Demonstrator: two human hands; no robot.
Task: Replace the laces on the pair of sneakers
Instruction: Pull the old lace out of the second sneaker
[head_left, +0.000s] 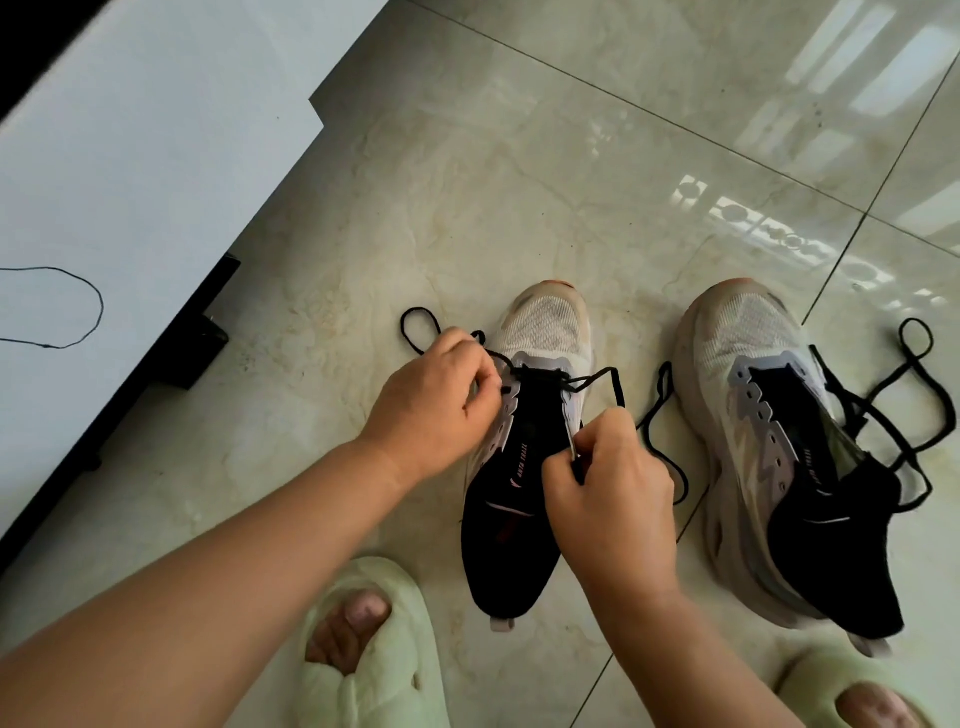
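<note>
Two white-and-black sneakers stand on the tiled floor, toes pointing away from me. The left sneaker (524, 431) has a black lace (597, 376) threaded through its lowest eyelets only. My left hand (441, 400) pinches the lace at the shoe's left eyelet row, with a loop (415, 327) trailing beyond it. At the right eyelet row my right hand (608, 483) pinches the other lace end. The right sneaker (769, 447) has no lace in its eyelets; a loose black lace (893, 410) lies over and beside it.
A white table (130, 171) with a dark edge fills the upper left, and a thin black cord (78, 306) lies on it. My feet in pale green slippers (363, 649) show at the bottom. A slack stretch of lace (660, 441) lies between the shoes.
</note>
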